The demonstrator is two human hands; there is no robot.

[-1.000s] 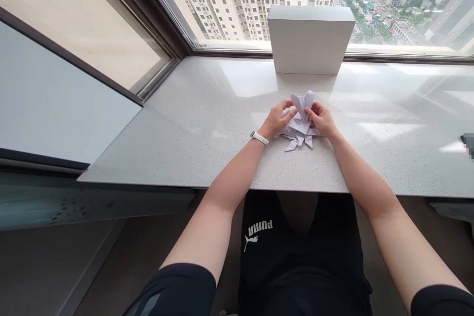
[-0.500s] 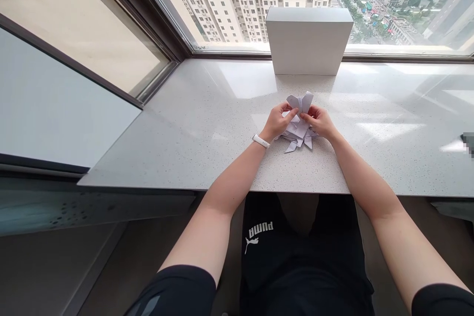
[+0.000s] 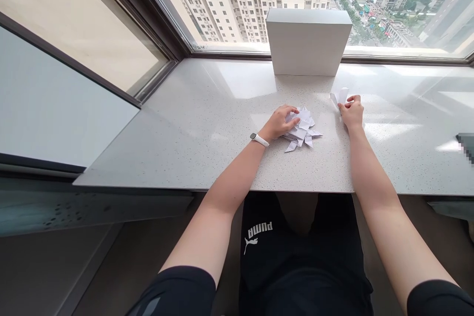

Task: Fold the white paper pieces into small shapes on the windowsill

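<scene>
A heap of folded white paper pieces (image 3: 301, 131) lies on the pale speckled sill. At its left side is my left hand (image 3: 280, 121), fingers apart and curved over the edge of the heap; no piece is gripped in it. To the right of the heap, my right hand (image 3: 351, 111) pinches a folded paper piece (image 3: 342, 96) between thumb and fingers. Two wing-like flaps of that piece stick up above the fingertips, and its lower part is hidden by the hand. A white band with a dark face sits on my left wrist.
A plain white box (image 3: 308, 44) stands upright against the window behind the heap. The speckled sill (image 3: 185, 143) ends at a front edge near my lap. A dark, pixelated object (image 3: 467, 145) lies at the far right.
My right hand has moved right, away from the heap, carrying the folded paper piece. My left hand has let go of that piece and lowered onto the heap.
</scene>
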